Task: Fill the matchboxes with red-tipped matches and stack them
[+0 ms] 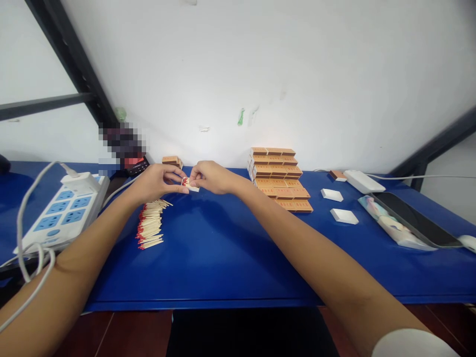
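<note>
A small white matchbox tray [194, 189] with red-tipped matches [186, 182] in it is held just above the blue table, near its back. My left hand [159, 182] grips the tray's left end between thumb and fingers. From the other side, my right hand [211, 177] has its fingers pinched together over the tray's right part, at the matches; the exact fingertip contact is too small to make out. Below my left hand lies a loose pile of matches [150, 225], red heads toward the left. Behind my left hand stand a few closed matchboxes [170, 160].
Stepped stacks of matchboxes [278, 181] stand against the wall. To the right are two white trays [344, 216], a single matchbox [337, 175], a white device [364, 181] with a cable and a phone [414, 218]. A power strip [70, 208] with looping cable lies left.
</note>
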`<state>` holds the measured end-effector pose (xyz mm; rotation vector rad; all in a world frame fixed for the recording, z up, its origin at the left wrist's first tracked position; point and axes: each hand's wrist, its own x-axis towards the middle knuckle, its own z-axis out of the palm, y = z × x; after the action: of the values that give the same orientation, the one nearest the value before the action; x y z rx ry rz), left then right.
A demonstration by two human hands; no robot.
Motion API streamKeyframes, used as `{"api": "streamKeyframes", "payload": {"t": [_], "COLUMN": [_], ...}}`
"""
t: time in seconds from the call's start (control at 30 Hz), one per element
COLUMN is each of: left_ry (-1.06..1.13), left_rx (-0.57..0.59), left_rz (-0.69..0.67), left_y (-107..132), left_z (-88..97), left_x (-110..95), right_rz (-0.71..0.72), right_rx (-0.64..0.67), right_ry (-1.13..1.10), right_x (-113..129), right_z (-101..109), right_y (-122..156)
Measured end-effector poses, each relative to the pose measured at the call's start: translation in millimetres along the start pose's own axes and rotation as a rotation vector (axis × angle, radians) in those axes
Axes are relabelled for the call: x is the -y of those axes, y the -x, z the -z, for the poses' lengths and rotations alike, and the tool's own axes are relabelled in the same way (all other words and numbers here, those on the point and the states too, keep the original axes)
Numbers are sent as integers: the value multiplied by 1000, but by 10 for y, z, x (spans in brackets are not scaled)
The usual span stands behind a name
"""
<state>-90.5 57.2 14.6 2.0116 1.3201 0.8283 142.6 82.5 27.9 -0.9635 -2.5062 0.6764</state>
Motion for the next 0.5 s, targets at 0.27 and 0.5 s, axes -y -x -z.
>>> {"api": "streamKeyframes", "payload": {"t": [0.27, 0.5], "left_ry": [-5, -2], "left_rx": [-12, 8], "left_rz": [27, 34], "left_y": [-3, -2], "left_z": [10, 4], "left_x": [-13, -8], "right_rz": [-58, -39], "right_rx": [16, 31], "right_ry": [157, 257], "right_x": [66, 116], "right_z": [52, 38], "right_y": [45, 59]}}
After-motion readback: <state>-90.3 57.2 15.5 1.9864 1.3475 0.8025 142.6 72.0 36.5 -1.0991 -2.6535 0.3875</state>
